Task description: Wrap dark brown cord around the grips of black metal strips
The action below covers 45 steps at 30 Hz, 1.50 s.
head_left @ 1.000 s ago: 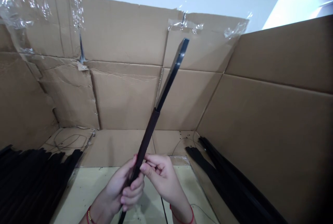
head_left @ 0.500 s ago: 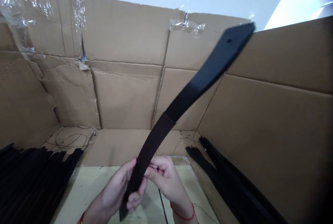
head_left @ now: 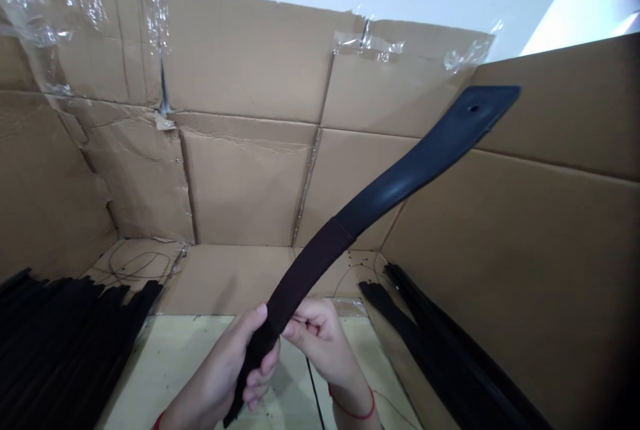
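I hold a long, flat, curved black strip (head_left: pixel 400 183) that rises from my hands toward the upper right, its broad face turned to me and a small hole near its far end. A dark brown sleeve (head_left: pixel 310 270) covers its lower part. My left hand (head_left: pixel 235 367) is wrapped round the sleeved lower end. My right hand (head_left: pixel 320 340) sits just to the right of it, fingers pinched against the strip's edge.
Taped cardboard walls (head_left: pixel 240 170) stand on three sides of a pale table top (head_left: pixel 165 370). A heap of black strips (head_left: pixel 60 343) lies at the left, and a few more strips (head_left: pixel 440 350) lie along the right wall. Thin wires (head_left: pixel 135 267) lie at the back.
The strip has turned from edge-on to broad face toward me, and its far end has swung right and slightly down. Both hands have kept their grip near the lower end.
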Tool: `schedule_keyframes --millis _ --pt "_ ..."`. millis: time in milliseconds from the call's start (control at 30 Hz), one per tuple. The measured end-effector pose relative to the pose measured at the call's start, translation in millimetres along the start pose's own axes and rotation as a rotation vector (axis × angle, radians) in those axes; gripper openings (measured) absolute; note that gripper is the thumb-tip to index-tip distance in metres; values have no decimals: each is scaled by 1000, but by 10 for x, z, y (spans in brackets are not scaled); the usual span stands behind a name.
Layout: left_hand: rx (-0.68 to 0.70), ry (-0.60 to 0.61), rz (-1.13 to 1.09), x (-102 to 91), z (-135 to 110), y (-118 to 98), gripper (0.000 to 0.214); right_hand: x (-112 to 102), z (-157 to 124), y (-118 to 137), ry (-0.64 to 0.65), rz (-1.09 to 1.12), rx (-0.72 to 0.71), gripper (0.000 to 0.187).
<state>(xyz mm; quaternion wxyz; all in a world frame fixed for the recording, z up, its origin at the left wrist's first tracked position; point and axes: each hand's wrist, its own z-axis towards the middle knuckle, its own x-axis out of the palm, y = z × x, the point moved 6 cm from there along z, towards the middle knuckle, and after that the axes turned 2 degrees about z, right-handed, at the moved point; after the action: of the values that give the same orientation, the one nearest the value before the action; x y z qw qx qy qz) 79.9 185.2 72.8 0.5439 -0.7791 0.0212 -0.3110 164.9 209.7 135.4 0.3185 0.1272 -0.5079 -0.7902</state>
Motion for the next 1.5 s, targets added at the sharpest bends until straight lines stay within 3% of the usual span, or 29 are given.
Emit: schedule_keyframes --millis 167,300,367,433,533,667,733,867,1000,1067,1200,1267,1400,1500 --pt "99 -21 51 16 4 -52 60 -25 -28 15 -56 -87 -22 20" --pt "271 -152 176 2 -20 -181 52 -35 -31 113 -175 -224 -71 19" --pt "304 -216 239 -43 -37 -193 51 -2 -40 160 -221 -283 -66 19" --pt "313 -206 240 -89 -34 -159 51 58 -59 185 -231 -308 -49 19" --pt "332 -39 76 -95 4 -97 49 125 -105 192 -263 -350 -41 22" --pt "254 378 -285 89 25 -81 50 148 -138 217 -324 -445 -102 22" --pt "190 530 -375 178 -1 -101 52 154 -127 226 -325 -441 -101 22" --pt "65 694 -447 267 -69 -112 54 160 -111 193 -321 -362 -8 31" --pt "-90 796 -499 309 -104 -53 58 136 -152 170 -366 -369 -28 36" --pt "-95 684 -380 273 -45 -9 60 92 -171 134 -396 -381 -18 35" --pt "166 53 95 -11 85 -109 59 -27 -159 102 -474 -458 -21 30" --pt "273 -124 243 -64 42 -203 52 -44 -121 94 -470 -469 -24 28" --pt "347 -194 289 -74 -39 -269 51 49 -45 -1 -319 -350 78 29" --pt "324 -145 208 -101 -36 -239 61 78 -58 -20 -298 -343 95 27"
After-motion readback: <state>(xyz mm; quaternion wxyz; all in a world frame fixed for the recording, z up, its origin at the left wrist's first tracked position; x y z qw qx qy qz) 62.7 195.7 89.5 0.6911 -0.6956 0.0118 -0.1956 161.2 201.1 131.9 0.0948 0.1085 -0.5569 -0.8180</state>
